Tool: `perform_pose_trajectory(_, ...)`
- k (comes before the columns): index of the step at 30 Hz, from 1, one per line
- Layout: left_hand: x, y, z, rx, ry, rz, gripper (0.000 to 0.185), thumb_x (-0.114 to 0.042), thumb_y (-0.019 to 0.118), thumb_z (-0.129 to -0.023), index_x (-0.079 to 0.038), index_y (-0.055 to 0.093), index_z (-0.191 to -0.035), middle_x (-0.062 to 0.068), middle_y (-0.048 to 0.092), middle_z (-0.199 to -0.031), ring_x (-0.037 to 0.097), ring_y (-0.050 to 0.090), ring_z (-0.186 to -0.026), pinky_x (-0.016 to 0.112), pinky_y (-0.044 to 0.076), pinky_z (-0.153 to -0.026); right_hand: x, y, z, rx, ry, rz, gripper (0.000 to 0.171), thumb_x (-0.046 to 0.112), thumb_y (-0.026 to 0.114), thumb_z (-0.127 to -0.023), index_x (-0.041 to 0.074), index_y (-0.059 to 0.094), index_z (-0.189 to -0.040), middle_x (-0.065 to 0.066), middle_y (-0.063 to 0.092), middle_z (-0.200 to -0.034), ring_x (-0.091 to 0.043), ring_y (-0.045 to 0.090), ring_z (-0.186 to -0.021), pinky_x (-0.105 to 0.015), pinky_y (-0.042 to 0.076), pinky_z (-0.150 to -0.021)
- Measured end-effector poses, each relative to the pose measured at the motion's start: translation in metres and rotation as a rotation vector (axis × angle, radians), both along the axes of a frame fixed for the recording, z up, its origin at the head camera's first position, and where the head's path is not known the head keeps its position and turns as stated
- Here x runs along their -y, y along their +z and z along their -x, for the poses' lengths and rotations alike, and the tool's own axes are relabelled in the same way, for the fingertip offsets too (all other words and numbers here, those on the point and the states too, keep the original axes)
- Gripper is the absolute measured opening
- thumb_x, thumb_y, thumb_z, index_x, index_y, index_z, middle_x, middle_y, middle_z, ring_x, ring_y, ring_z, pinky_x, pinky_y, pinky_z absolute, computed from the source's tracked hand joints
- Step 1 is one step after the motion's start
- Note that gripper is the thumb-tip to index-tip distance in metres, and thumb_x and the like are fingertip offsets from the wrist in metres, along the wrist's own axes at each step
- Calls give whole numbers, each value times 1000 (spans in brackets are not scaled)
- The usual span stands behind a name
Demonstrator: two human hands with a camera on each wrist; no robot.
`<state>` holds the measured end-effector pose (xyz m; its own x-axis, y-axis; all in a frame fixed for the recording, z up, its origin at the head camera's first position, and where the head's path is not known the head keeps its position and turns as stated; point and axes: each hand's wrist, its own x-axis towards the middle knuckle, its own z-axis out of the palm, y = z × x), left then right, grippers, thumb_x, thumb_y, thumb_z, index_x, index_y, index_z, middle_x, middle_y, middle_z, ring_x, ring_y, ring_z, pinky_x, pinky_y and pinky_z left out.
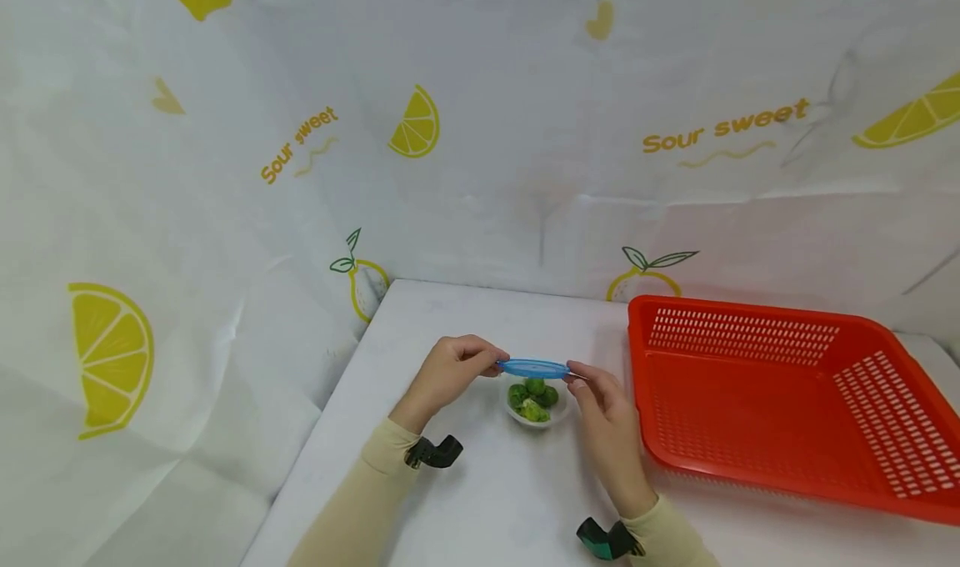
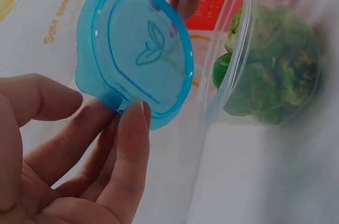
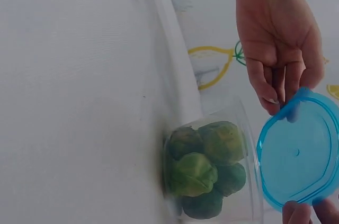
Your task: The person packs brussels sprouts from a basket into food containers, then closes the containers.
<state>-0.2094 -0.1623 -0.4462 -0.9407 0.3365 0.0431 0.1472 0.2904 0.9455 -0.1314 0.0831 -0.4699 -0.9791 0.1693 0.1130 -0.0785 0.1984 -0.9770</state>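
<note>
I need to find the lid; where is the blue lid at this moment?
In the head view, the blue lid is held between both hands just above the small bowl of green sprouts, left of the red basket.

The scene is seen from above and behind by the head view, looking forward and down across the table [image 1: 480, 484] toward the curtain [image 1: 525, 133]. The basket [image 1: 772, 392] is taken in at right. The lid [image 2: 135, 52] and bowl [image 2: 265, 60] are framed very close by the left wrist view, from the left side. The same lid [image 3: 299, 152] and bowl [image 3: 212, 166] are framed close by the right wrist view, from the opposite side. Lid, bowl and sprouts [image 1: 532, 396] are shared by all three.
</note>
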Motion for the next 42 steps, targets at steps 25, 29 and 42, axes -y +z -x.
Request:
perform_pose_trajectory(25,-14,-10,2,249,97,2,26,-11,83,-95,-2,79,-119,7,81,-95,12,75,-71,31,68,-75,-2,-21,6,12,-62,-103,26,5,67,-106,11,76,-130,-8,70,-132,-17,66,-110,-3,52,-92)
perform_pose_trajectory(29,-16,-12,1,251,113,13,26,-13,82,-95,-2,79,-118,7,80,-94,12,74,-70,30,68,-74,-4,-24,9,52,-56,-130,27,6,66,-106,12,74,-131,-6,69,-132,-18,65,-110,-4,52,-91)
perform_pose_trajectory(42,-18,-12,0,250,115,24,27,-12,82,-95,0,79,-118,9,81,-94,11,74,-70,30,67,-74,-4,-24,9,30,-63,-98,23,6,68,-106,10,77,-127,-9,70,-126,-11,64,-103,-5,53,-89)
